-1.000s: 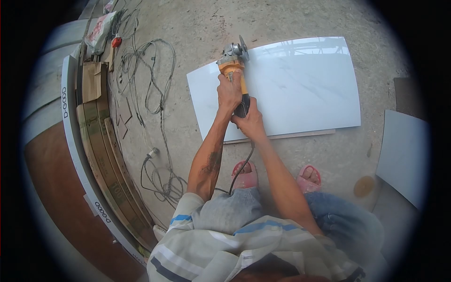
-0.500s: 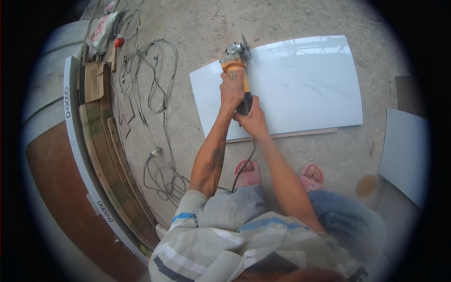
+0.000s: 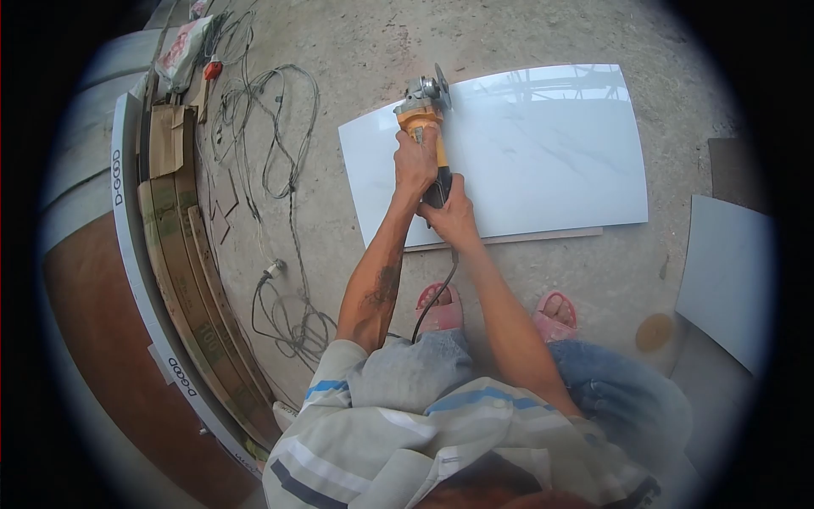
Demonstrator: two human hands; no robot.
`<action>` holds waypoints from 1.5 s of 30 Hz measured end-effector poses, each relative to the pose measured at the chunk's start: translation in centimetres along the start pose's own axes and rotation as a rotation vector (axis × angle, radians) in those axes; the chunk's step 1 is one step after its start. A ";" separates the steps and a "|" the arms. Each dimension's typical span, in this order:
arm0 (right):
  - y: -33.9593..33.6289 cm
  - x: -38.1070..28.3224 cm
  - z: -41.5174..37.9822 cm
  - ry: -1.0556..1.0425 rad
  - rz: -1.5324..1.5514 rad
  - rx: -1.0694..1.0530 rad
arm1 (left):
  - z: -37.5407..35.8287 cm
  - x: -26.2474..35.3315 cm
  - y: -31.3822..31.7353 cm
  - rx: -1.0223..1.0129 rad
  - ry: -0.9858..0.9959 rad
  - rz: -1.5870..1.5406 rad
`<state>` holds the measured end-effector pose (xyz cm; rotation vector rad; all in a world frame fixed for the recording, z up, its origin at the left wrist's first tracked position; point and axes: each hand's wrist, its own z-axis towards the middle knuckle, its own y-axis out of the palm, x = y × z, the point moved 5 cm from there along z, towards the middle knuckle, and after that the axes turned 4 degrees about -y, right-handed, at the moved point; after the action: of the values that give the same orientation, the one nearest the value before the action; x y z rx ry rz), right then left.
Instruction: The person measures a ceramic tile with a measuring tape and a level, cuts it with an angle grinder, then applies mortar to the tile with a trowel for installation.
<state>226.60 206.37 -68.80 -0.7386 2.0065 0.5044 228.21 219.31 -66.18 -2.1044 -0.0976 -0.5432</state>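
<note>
Both my hands grip a yellow angle grinder (image 3: 415,116) with a metal gear head and a thin disc. My left hand (image 3: 415,161) wraps round the yellow body just behind the head. Further back, my right hand (image 3: 453,214) closes round the dark rear handle, where the power cord comes out. The disc stands upright at the far edge of a glossy white tile (image 3: 543,153), which lies on the floor in front of me. Seen from here, the grinder overlaps the left part of the tile.
Tangled cables (image 3: 288,136) lie on the concrete floor to the left, with a plug (image 3: 275,267) among them. Cardboard boxes (image 3: 188,280) line the left side. Another pale tile (image 3: 726,271) is at the right. My feet in pink slippers (image 3: 555,316) stand before the tile.
The whole view has shifted slightly, so floor and tile sit a little further left. My hands keep the same hold on the grinder.
</note>
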 end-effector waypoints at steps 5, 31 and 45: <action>0.1 0.2 -0.7 0.009 0.015 -0.009 | -0.8 -0.2 -0.1 -0.007 -0.003 -0.001; -0.4 0.7 -2.3 0.026 -0.067 0.010 | -1.9 -1.3 0.4 -0.025 0.003 -0.028; -0.6 0.9 -3.6 0.012 -0.145 0.028 | -3.0 -2.1 0.7 -0.022 0.011 -0.036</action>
<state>224.48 203.47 -67.82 -0.8638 1.9502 0.3867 225.50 216.78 -66.23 -2.1242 -0.1245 -0.5796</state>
